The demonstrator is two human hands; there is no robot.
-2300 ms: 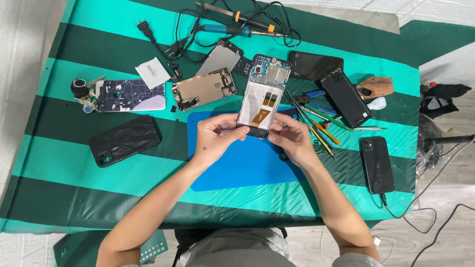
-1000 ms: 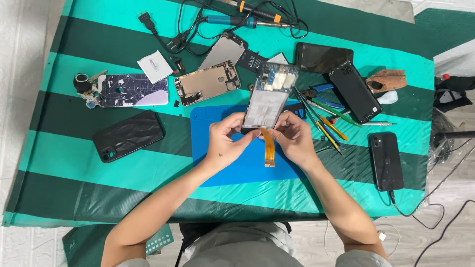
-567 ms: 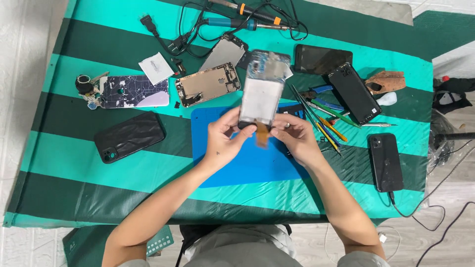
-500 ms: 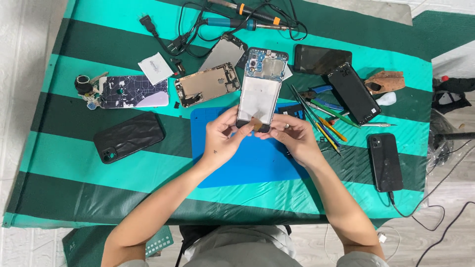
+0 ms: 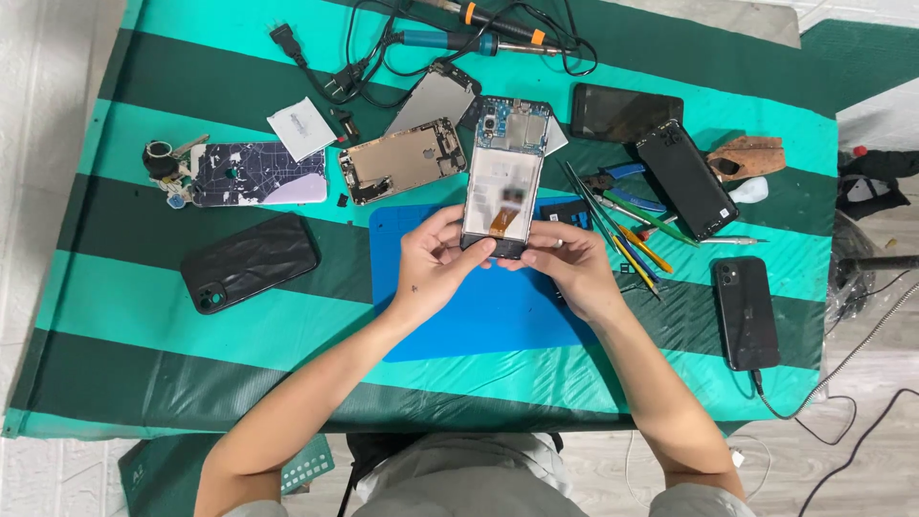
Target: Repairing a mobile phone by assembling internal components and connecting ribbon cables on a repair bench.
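Observation:
My left hand [image 5: 433, 266] and my right hand [image 5: 565, 263] both grip the lower end of an opened phone frame [image 5: 504, 170], held upright above a blue work mat [image 5: 498, 316]. The frame shows a pale inner plate, blue circuit parts at its top and an orange flex cable near the bottom, folded against the plate by my thumbs. A ring sits on a finger of my right hand.
On the green striped cloth [image 5: 144, 297] lie a black phone case [image 5: 251, 260], a patterned case [image 5: 258, 174], an opened phone body [image 5: 402, 161], dark phones [image 5: 686, 178], [image 5: 746, 311], coloured hand tools [image 5: 632, 235], and soldering irons with cables [image 5: 459, 38] at the far edge.
The orange flex cable, hanging loose below the frame a second ago, now lies folded against the plate. Both hands have lifted the frame more upright and stayed on its lower end.

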